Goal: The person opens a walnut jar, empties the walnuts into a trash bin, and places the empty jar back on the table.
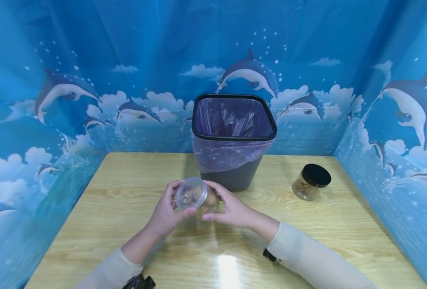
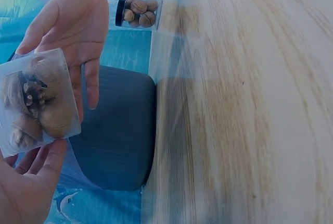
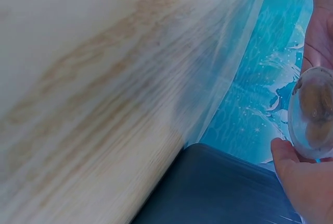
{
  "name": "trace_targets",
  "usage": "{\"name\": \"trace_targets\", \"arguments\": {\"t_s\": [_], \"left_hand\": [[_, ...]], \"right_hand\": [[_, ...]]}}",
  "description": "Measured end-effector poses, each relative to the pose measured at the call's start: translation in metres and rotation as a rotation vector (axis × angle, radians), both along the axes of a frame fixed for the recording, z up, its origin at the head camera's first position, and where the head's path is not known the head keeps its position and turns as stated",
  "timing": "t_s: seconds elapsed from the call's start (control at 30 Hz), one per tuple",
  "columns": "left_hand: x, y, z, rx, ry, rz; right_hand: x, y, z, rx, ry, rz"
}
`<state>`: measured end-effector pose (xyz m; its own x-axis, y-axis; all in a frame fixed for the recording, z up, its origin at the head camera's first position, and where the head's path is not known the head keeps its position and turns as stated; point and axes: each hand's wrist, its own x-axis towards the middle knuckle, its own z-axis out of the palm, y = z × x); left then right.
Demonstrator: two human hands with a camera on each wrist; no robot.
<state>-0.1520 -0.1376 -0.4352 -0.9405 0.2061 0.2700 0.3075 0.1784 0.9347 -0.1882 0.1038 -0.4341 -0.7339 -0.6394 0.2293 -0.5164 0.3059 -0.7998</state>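
Observation:
A clear plastic jar (image 1: 209,199) of walnuts is held above the table, tilted with one round end turned up to the left. My left hand (image 1: 165,214) grips its left side, thumb along the front. My right hand (image 1: 234,209) holds the other side, fingers behind and thumb in front. In the left wrist view, whole walnuts and a dark broken piece show through the wall of the jar (image 2: 44,104). The right wrist view catches only part of the jar (image 3: 315,112) at its right edge, with the right thumb and fingers against its lower end.
Just behind the hands stands a dark grey bin (image 1: 231,178) lined with a purple bag (image 1: 228,154). A second jar of walnuts with a black lid (image 1: 312,181) stands at the right on the wooden table (image 1: 127,176). Blue dolphin-print curtains (image 1: 155,48) enclose the back and sides.

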Motion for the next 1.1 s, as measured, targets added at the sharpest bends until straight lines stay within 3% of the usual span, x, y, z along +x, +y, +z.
{"name": "trace_targets", "arguments": {"t_s": [0.37, 0.63, 1.1], "left_hand": [[0.0008, -0.0015, -0.0008, 0.013, 0.013, -0.006], [0.0028, 0.0004, 0.0027, 0.011, -0.019, -0.02], [0.001, 0.0035, 0.0072, -0.029, -0.036, -0.071]], "right_hand": [[-0.0006, -0.0072, 0.0041, 0.006, -0.01, -0.048], [0.0011, -0.0067, 0.0052, -0.004, 0.004, -0.066], [0.0015, 0.0013, 0.0091, -0.021, 0.0, -0.059]]}}
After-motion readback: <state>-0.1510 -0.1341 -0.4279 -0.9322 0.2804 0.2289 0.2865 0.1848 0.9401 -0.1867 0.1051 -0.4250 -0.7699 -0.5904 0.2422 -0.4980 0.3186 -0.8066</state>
